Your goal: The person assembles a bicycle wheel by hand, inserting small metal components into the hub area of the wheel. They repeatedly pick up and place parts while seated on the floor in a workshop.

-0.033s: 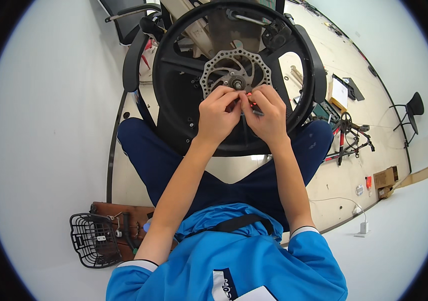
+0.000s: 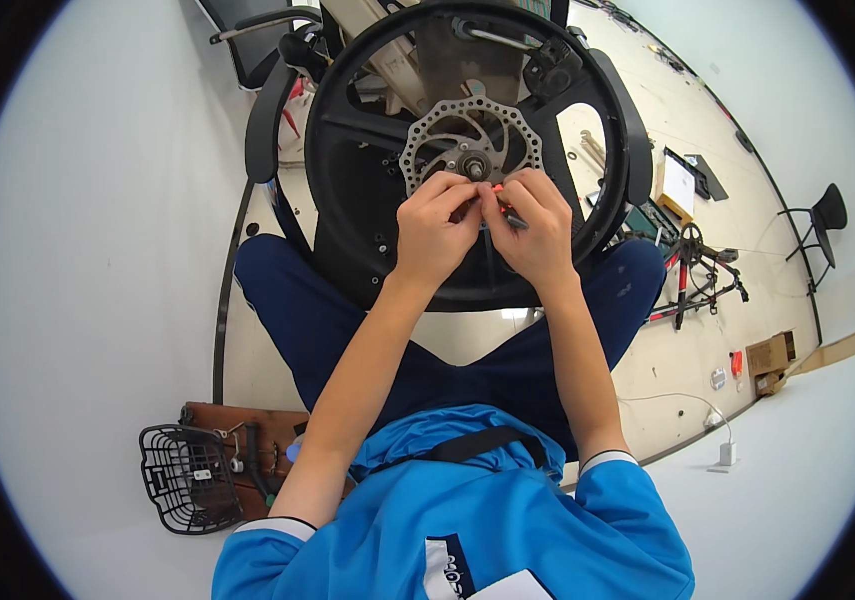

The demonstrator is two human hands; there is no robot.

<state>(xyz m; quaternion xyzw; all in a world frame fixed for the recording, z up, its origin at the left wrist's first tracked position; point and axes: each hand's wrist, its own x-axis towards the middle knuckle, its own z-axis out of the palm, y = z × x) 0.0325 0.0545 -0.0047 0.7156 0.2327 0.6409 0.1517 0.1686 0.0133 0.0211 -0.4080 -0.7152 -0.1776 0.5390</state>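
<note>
A black spoked wheel (image 2: 487,262) lies in front of my knees, with a silver disc brake rotor (image 2: 434,125) around its hub. Just below the axle (image 2: 474,170), my left hand (image 2: 435,232) and my right hand (image 2: 532,226) meet with pinched fingertips. A small red and dark tool (image 2: 516,221) is held in my right hand; its dark end sticks out toward my palm, and its kind is too covered to tell. Whatever my left fingers pinch is hidden. Several small bolts (image 2: 381,247) sit on the black surface left of my left hand.
The wheel rests on a black armchair, its armrests (image 2: 265,125) on both sides. A bike frame with a crank (image 2: 689,245) lies on the floor to the right. Black basket (image 2: 187,478) at lower left, cardboard box (image 2: 767,355) and black chair (image 2: 827,215) farther right.
The dark end of the tool in my right hand has shifted slightly. Both hands otherwise stay in place at the hub.
</note>
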